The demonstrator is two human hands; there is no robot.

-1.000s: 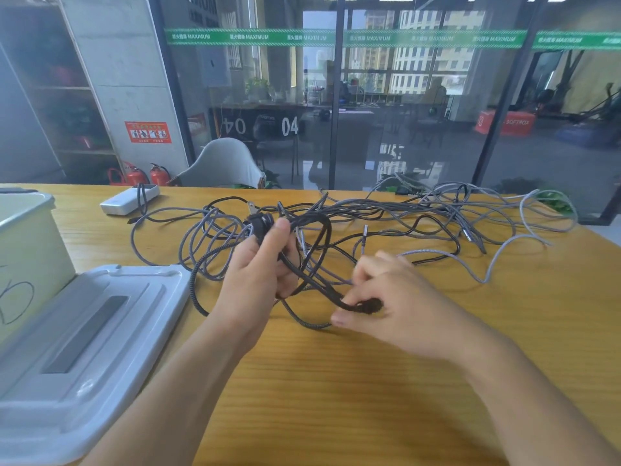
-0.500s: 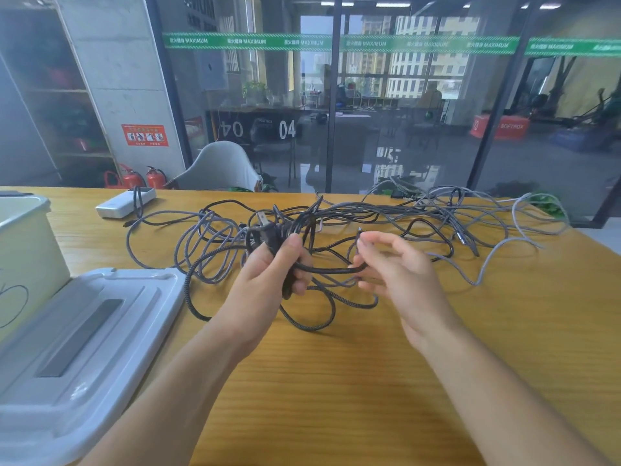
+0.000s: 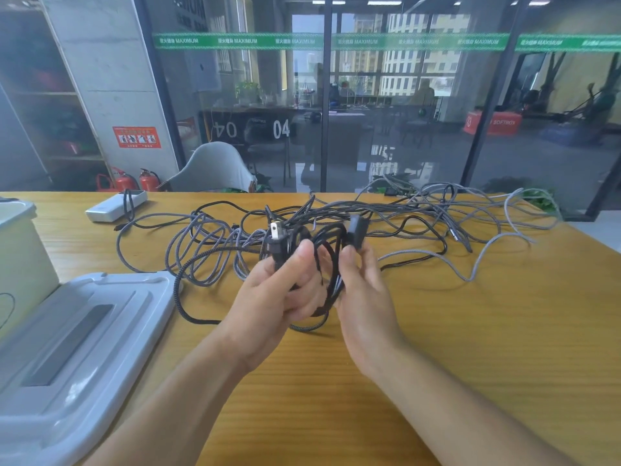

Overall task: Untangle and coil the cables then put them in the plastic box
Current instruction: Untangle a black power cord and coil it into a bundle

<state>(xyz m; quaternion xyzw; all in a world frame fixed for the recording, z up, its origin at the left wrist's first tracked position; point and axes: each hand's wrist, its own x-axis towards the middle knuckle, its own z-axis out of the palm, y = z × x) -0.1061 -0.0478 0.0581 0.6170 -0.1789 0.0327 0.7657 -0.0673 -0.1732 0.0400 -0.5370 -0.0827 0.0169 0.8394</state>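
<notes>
Two hands, left and right, grip a black cable; tangled cables behind, lid and box left.

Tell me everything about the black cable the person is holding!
The black cable looks smooth and rubbery and is gathered into loose loops, lifted above the wooden table. One end has a black plug with flat metal prongs pointing up; the left hand grips it there. The right hand holds the other end, a chunky black connector. Grey braided cables lie tangled behind and under it.
</notes>
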